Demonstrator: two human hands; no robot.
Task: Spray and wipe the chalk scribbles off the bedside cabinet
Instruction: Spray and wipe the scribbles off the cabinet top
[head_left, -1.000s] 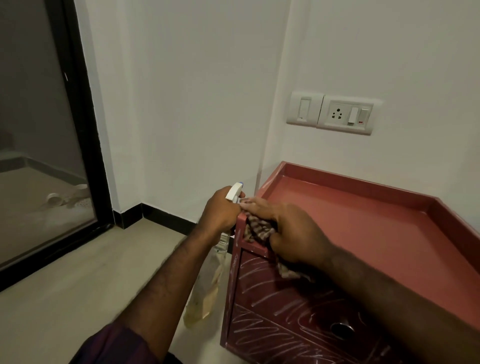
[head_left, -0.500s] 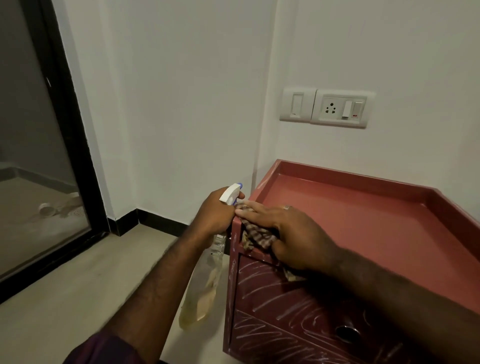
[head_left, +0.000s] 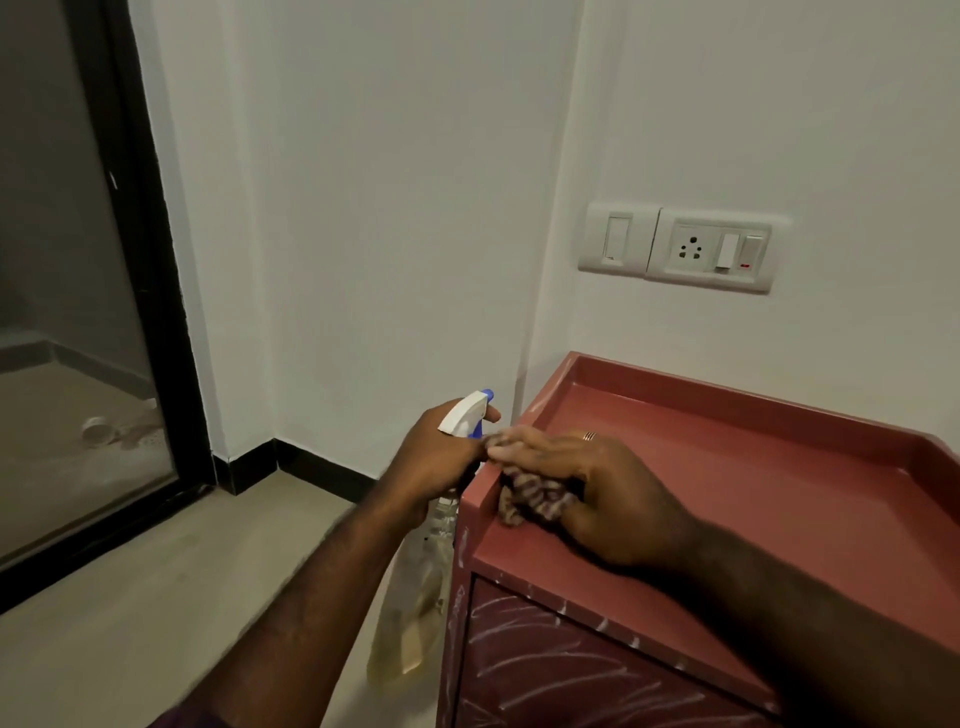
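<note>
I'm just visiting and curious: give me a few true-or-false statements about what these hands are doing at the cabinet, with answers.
1. The left hand grips a spray bottle. True.
2. The right hand holds a sponge. False: it holds a striped cloth.
3. The cloth lies on the floor. False: it is pressed on the front left corner of the cabinet top.
4. Chalk scribbles mark the cabinet's front. True.

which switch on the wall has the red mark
The rightmost switch, right of the socket: a red mark at its foot. The middle switch and the far-left switch show none.
</note>
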